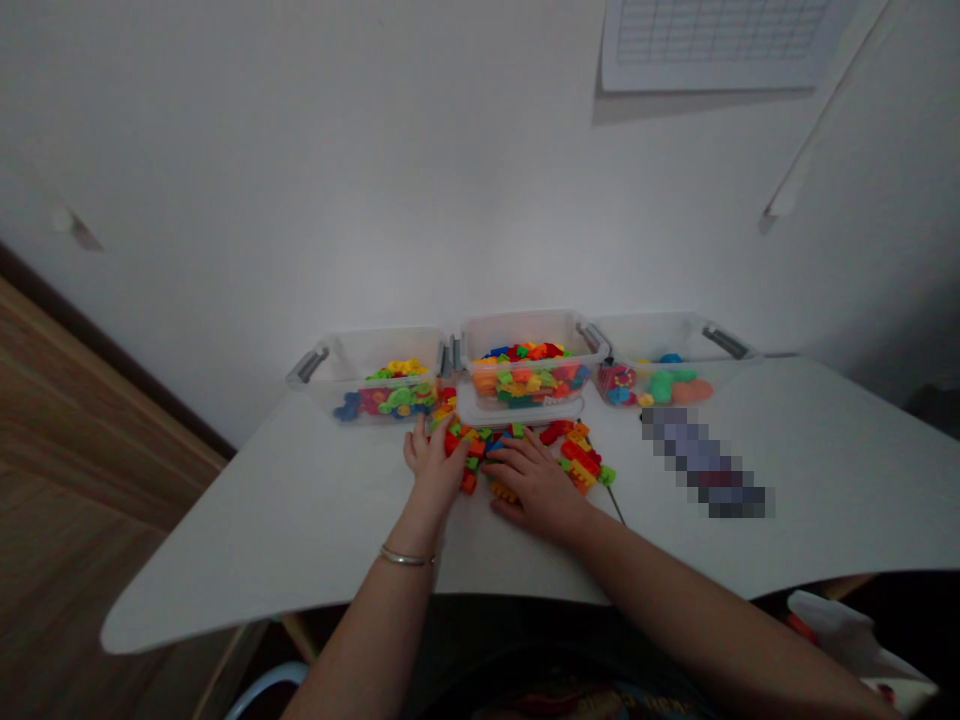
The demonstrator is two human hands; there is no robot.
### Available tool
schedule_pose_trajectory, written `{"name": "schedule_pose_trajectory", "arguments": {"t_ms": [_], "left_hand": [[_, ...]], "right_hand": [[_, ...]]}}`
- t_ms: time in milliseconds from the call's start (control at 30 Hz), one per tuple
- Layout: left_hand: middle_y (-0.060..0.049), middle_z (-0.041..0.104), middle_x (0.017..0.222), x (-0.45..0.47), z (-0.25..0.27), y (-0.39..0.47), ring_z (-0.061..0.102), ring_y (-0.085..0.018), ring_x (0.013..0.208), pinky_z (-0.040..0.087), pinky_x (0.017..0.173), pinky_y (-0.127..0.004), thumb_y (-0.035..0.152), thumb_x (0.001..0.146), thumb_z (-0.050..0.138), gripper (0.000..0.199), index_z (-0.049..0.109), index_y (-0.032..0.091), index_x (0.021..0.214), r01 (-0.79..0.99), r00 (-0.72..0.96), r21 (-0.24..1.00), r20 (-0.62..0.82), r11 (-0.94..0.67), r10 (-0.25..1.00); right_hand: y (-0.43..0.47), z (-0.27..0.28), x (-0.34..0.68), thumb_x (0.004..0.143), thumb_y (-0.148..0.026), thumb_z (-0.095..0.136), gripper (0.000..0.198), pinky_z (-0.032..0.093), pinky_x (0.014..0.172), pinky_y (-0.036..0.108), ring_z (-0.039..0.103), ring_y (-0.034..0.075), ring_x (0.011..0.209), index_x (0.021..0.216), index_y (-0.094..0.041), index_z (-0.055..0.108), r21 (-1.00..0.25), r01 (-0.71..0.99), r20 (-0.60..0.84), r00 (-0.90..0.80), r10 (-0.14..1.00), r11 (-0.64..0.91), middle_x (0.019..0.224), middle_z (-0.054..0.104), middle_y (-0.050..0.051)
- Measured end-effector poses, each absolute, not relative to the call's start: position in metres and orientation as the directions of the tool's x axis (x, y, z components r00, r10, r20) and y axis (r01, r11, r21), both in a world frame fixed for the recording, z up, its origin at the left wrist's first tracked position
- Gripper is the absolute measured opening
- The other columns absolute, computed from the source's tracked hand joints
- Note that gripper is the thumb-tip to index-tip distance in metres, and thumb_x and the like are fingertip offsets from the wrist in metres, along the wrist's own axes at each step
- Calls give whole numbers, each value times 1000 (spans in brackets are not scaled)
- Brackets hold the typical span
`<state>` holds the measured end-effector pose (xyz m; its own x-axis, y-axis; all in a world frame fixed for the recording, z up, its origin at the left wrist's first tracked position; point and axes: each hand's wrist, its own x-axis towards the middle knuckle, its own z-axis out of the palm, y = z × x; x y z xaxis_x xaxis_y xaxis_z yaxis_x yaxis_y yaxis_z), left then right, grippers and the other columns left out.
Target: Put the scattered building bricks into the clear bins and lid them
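Loose plastic building bricks (581, 460) in red, orange, yellow, green and blue lie in a pile on the white table, in front of the middle box. At the pile's left edge is my left hand (435, 465), its fingers spread and its thumb side by the red and orange bricks (472, 445). My right hand (540, 490) rests palm down over the middle of the pile, fingers stretched out toward the left. Under it, part of a yellow brick (503, 490) shows; the rest there is hidden. I see nothing gripped in either hand.
Three clear boxes stand along the wall: the left box (345, 350) with small toys, the middle box (525, 325) full of bricks, the right box (645, 335) with larger toys. A white lid (480, 410) lies below the middle one. A blurred-out item (701, 465) lies right.
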<state>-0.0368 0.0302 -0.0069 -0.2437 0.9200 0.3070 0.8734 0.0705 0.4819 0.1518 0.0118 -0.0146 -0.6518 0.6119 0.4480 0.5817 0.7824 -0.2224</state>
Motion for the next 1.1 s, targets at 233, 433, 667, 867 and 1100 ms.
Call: {"name": "schedule_pose_trajectory", "arguments": {"t_ms": [233,433,667,867,1100], "left_hand": [[-10,51,145,-18,-2,24,37,-27,141,23,120,-51,29,91,51,32,66,23,119,891,-12,415,426,-183,905],[-12,53,144,-4,0,23,40,-29,138,29,116,-54,32,99,36,40,61,19,126,882,182,336,406,-331,896],[-10,53,144,4,21,37,49,-26,131,38,112,-43,33,96,47,40,58,20,132,858,370,271,263,-436,891],[-9,60,135,5,20,44,54,-28,124,37,110,-50,35,95,49,35,63,22,125,831,485,144,283,-537,827],[-9,60,135,-8,15,46,51,-29,128,29,116,-55,35,94,53,37,61,24,129,850,439,179,277,-495,855]], "right_hand": [[16,-20,151,85,-25,64,29,28,116,58,54,28,121,114,-19,66,-241,592,553,-568,610,769,119,68,10],[17,-5,159,84,-21,58,20,42,105,50,57,27,114,102,-18,65,-376,623,670,-328,666,686,114,69,12],[57,5,232,81,-18,51,23,49,90,44,63,26,96,95,-20,69,-480,801,493,-91,865,357,101,71,9],[75,-21,267,75,-14,53,36,50,89,40,65,22,90,105,-18,72,-538,784,345,-131,929,310,102,73,9],[77,-36,269,78,-25,55,34,53,74,36,64,20,77,106,-19,72,-596,747,327,-107,939,293,93,73,8]]}}
